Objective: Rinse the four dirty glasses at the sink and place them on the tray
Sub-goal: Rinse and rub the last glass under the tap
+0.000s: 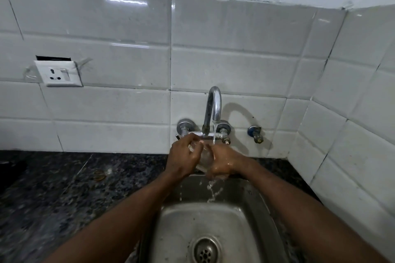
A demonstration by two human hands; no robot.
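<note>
Tiled wall (128, 28), dark stone counter (64, 188), steel sink (175, 230) holding only splashing water and a drain (206, 250). Tap (213, 104) runs. Left hand (183, 157) and right hand (224, 163) both have fingers curled round a clear glass (204, 157), wedged between the palms over the sink's back edge. Long axis looks near upright; mouth direction unclear.

Your bare left forearm (132, 205) and right forearm (288, 198) reach forward and converge ahead of you. Your left hand (183, 156) curls its fingers round the glass (205, 157) from the left. Your right hand (224, 163) (wet and glistening) grips it from the opposite side.
</note>
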